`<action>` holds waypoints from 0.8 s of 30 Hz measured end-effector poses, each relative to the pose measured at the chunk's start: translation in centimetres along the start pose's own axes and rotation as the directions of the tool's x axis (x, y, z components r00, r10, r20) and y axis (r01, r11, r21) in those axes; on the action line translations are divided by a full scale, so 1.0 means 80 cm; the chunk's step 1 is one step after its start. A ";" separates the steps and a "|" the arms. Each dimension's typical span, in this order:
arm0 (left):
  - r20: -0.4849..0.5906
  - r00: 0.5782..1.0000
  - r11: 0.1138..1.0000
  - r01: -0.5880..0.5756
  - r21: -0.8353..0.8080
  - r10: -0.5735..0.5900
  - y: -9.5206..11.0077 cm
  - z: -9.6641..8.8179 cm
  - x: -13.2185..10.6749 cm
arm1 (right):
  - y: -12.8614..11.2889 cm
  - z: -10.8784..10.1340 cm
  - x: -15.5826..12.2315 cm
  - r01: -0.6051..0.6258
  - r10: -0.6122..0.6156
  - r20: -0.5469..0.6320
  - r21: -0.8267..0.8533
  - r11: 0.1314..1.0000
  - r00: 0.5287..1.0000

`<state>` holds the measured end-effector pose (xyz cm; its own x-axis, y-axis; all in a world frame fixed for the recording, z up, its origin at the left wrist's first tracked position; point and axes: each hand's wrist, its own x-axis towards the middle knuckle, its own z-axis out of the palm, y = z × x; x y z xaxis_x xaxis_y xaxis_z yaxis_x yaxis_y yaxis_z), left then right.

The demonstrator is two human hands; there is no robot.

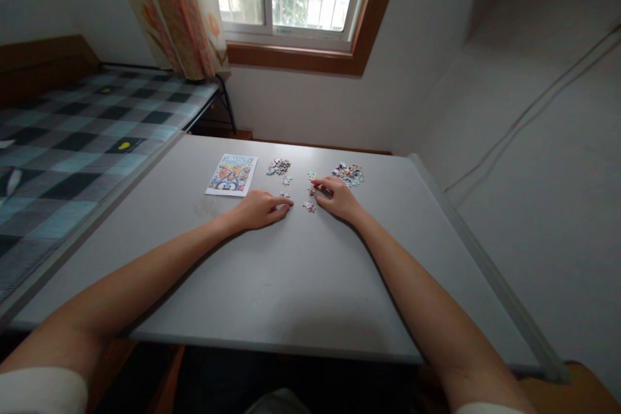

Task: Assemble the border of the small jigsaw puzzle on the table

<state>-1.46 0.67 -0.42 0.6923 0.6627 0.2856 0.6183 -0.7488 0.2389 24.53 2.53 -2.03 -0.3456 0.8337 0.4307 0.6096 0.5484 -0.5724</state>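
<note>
Small jigsaw puzzle pieces lie on a grey-white table [272, 272]. My left hand [264, 209] rests on the tabletop with its fingers stretched out, just below a few pieces [284, 195]. My right hand [338, 198] hovers at a short column of pieces, thumb and index finger apart. Some joined pieces [311, 191] sit by those fingertips; whether they touch is too small to tell. Nearer to me is another small cluster [309, 206], and beyond the index finger lie more pieces [312, 175]. A single small group [287, 180] stands off to the left.
One heap of loose pieces [279, 167] is at the back middle, another heap [348, 173] behind my right hand. A colourful printed picture sheet [232, 175] lies left. A bed with a checked sheet [97, 123] adjoins the table; a wall [533, 207] stands on the right.
</note>
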 end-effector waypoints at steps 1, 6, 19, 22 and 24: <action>0.001 1.000 1.000 -0.001 0.003 0.001 0.000 0.000 0.000 | 0.000 0.000 0.000 -0.002 0.002 -0.003 0.000 1.000 1.000; 0.003 1.000 1.000 -0.011 -0.011 0.011 0.001 0.000 0.000 | 0.000 0.001 0.000 -0.012 0.012 -0.023 0.024 1.000 1.000; -0.011 1.000 1.000 -0.006 0.002 0.006 -0.001 0.002 0.000 | 0.000 -0.001 -0.001 0.068 -0.071 -0.101 -0.041 0.997 0.992; -0.014 1.000 1.000 -0.006 -0.007 0.006 0.000 0.001 -0.001 | -0.006 -0.002 -0.001 0.126 -0.130 -0.061 -0.058 0.990 0.990; -0.013 1.000 1.000 -0.004 -0.008 0.004 0.000 0.001 -0.001 | -0.008 -0.002 -0.002 0.141 -0.143 -0.043 -0.059 0.988 0.989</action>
<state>-1.45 0.60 -0.52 0.6898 0.6594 0.2990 0.6123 -0.7517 0.2451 24.31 2.05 -1.58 -0.3987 0.7430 0.5376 0.5961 0.6554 -0.4638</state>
